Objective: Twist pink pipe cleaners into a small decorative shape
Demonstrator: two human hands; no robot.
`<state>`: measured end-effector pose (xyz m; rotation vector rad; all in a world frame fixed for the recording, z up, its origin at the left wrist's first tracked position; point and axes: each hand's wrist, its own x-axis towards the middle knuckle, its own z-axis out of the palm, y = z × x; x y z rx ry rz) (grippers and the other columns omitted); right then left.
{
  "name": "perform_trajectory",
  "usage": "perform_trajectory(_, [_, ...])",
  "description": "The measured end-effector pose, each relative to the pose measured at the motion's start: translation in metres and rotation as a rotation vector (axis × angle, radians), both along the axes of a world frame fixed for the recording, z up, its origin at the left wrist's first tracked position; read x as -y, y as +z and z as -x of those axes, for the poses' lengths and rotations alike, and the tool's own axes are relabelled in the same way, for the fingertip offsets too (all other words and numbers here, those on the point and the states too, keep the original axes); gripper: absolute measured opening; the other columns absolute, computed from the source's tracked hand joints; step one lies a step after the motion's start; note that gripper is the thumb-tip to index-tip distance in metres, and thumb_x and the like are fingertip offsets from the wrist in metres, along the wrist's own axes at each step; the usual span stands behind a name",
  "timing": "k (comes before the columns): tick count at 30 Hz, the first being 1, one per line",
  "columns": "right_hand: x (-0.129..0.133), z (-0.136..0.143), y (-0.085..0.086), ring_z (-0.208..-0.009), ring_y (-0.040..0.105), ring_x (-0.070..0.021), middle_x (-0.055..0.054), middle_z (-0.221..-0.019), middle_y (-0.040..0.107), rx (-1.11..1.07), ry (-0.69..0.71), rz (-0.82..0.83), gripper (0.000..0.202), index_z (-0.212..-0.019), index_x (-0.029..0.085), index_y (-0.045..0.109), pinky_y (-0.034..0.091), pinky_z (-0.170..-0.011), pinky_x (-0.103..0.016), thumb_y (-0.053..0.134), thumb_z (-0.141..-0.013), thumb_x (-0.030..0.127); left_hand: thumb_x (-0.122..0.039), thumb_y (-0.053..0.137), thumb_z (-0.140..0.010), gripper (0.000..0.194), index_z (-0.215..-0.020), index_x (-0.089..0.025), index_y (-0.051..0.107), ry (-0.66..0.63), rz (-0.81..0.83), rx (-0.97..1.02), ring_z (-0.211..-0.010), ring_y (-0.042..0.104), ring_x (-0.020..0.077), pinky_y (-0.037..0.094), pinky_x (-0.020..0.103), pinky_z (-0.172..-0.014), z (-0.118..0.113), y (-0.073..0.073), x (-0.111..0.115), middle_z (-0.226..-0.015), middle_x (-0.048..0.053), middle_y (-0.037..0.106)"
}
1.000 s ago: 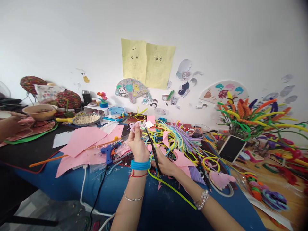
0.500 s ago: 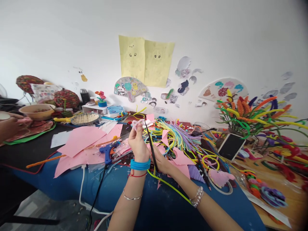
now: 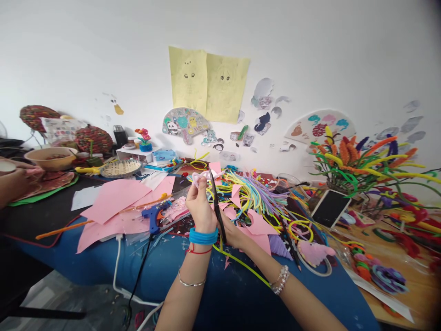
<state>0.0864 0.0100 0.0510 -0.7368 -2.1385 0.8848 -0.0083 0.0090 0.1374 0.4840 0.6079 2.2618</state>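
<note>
My left hand [image 3: 200, 209] is raised over the middle of the table, its fingertips pinched on a pale pink pipe cleaner [image 3: 195, 178] bent into a loop. Close on its right, my right hand [image 3: 231, 232] is closed round a long black tool [image 3: 216, 202], which looks like scissors seen edge-on. The tool stands nearly upright, its tip beside the pink loop; I cannot tell whether they touch. My left hand partly hides the fingers of my right. Behind both hands lies a heap of pastel pipe cleaners [image 3: 265, 193].
A blue glue gun [image 3: 154, 216] and pink sheets [image 3: 115, 200] lie to the left. A phone [image 3: 330, 209] leans by a vase of pipe-cleaner flowers [image 3: 351, 158] on the right. Another person's hand [image 3: 14, 179] is at the far left, near a bowl [image 3: 51, 158].
The black tool has turned slightly, and its upper part looks broader. My left hand has shifted a little to the right, still pinching the pink loop. The whole view has moved slightly.
</note>
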Motion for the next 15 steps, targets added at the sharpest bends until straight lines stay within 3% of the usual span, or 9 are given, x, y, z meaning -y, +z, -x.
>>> perform_trajectory(9, [-0.0004,0.0002,-0.0045,-0.115,0.044,-0.0247,-0.007,-0.118,0.05,0.002,-0.042,0.007,0.044,-0.129,0.027,0.039,0.036,-0.103,-0.041,0.038,-0.089,0.045,-0.03,0.073,-0.069,0.023,-0.088,-0.017,0.071,0.0,-0.001,0.0,-0.094,0.063,0.0175,0.046,0.027,-0.084,-0.0005,-0.0014,0.0,-0.093,0.004,0.071])
perform_trajectory(15, [-0.0018,0.0011,-0.0082,-0.122,0.038,-0.0235,-0.009,-0.121,0.046,0.002,-0.078,-0.011,0.047,-0.134,0.024,0.032,0.031,-0.107,-0.041,0.035,-0.09,0.041,-0.033,0.073,-0.069,0.027,-0.091,-0.018,0.071,0.002,0.015,-0.032,-0.096,0.063,0.0184,0.046,0.029,-0.086,-0.0039,-0.0036,0.0,-0.092,0.005,0.071])
